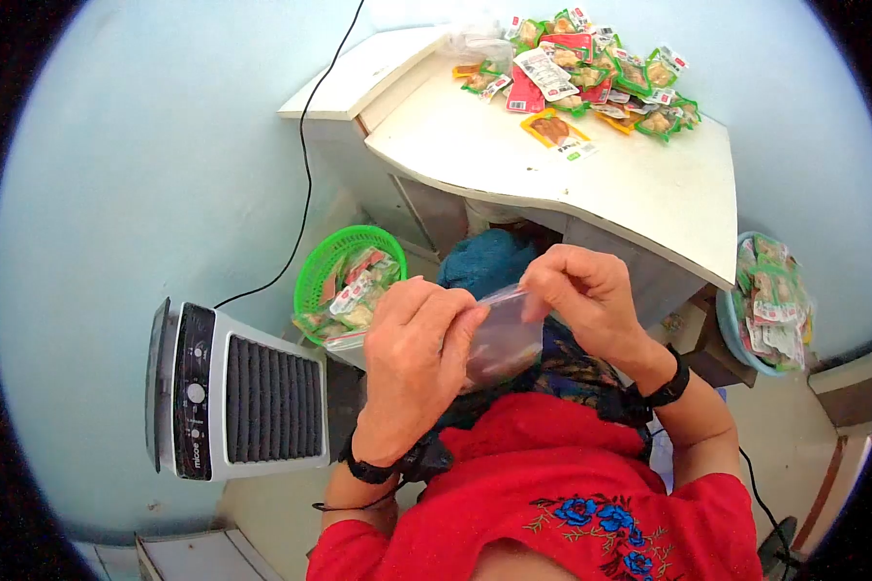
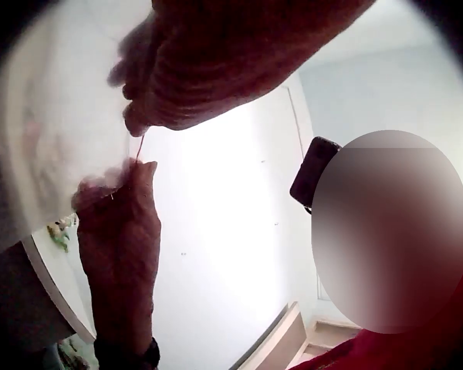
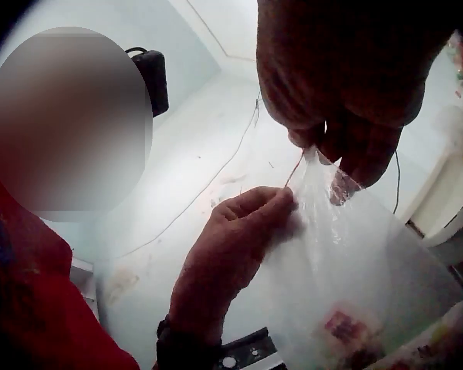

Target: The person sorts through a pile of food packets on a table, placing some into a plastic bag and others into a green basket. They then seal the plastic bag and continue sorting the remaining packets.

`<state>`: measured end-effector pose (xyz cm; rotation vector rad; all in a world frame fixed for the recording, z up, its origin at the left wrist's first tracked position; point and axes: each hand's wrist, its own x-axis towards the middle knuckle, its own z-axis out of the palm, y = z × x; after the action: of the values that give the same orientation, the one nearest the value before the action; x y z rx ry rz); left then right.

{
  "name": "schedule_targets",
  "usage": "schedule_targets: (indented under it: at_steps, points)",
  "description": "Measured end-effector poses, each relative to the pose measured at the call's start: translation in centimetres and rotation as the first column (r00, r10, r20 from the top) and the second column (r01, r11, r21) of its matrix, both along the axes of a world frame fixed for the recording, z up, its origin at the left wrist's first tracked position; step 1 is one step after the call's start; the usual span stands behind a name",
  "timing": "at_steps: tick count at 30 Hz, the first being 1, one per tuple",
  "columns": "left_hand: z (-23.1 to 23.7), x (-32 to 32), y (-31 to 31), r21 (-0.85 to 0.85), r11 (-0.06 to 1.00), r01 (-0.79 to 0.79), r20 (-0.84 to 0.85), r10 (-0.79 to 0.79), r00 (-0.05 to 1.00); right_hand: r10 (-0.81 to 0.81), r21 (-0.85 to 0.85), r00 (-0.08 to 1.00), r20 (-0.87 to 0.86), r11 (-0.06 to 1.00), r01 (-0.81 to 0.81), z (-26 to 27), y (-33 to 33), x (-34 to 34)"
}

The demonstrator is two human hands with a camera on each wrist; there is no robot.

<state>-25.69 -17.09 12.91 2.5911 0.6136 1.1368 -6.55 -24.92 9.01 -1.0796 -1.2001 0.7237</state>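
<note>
A clear plastic bag (image 1: 506, 341) is stretched between both hands in front of the red shirt. My left hand (image 1: 415, 360) pinches its top edge on one side, thumb against fingers. At the other end of that edge, my right hand (image 1: 586, 298) pinches the film between thumb and fingers. A thin red line runs along the edge between the hands in both wrist views. Below the hands, the film of the bag (image 3: 316, 247) gathers into folds in the right wrist view, and a red and white patch (image 3: 344, 327) shows through it.
Many small food packets (image 1: 591, 73) lie heaped on the white desk (image 1: 649, 184). A green basket (image 1: 305, 281) with packets stands left, beside an air cooler (image 1: 271, 402). A blue tub (image 1: 731, 329) full of packets is at right. Black cable (image 1: 307, 165) hangs along the wall.
</note>
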Motion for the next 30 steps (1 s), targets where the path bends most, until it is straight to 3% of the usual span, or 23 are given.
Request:
schedule_targets:
  at_steps: [3,6,9,15,18,19,22,23,30]
  points:
    - [-0.2,0.3,-0.1,-0.008,0.999,0.047,0.071,-0.047,0.996,0.043,0.029,0.978,-0.202,0.999,-0.038,0.1,-0.2,0.6]
    - [-0.2,0.2,-0.2,-0.006,0.999,0.045,0.084,-0.045,0.995,0.029,0.119,0.998,-0.057,0.993,-0.022,-0.2,0.2,0.3]
    - [0.2,0.2,-0.5,-0.032,0.998,0.052,0.085,-0.05,0.995,0.067,0.048,0.958,0.278,0.995,-0.084,0.3,0.0,-0.1]
    - [0.3,-1.0,0.4,0.035,0.999,0.016,-0.01,-0.015,1.0,0.154,-0.013,0.982,0.111,0.988,-0.153,-0.7,0.8,-0.6]
    - [1.1,-3.5,1.0,0.021,0.994,-0.11,-0.061,0.112,0.992,0.171,-0.061,0.985,0.031,0.984,-0.169,-0.7,0.6,-0.3]
    - [1.6,-4.3,1.5,0.115,0.984,-0.136,-0.075,0.145,0.987,0.177,-0.077,0.984,-0.002,0.981,-0.177,-0.7,0.5,-0.1]
    - [1.1,-6.6,2.3,-0.091,0.977,-0.192,-0.112,0.182,0.977,0.179,-0.124,0.983,-0.03,0.975,-0.182,-0.6,0.1,0.3]
    - [0.8,-7.1,2.5,-0.08,0.976,-0.203,-0.1,0.195,0.976,0.18,-0.128,0.983,-0.036,0.975,-0.183,-0.6,0.1,0.4]
    - [1.1,-8.3,2.1,-0.348,0.936,-0.05,0.099,0.09,0.991,0.171,-0.161,0.98,-0.098,0.969,-0.185,-0.4,-0.5,0.4]
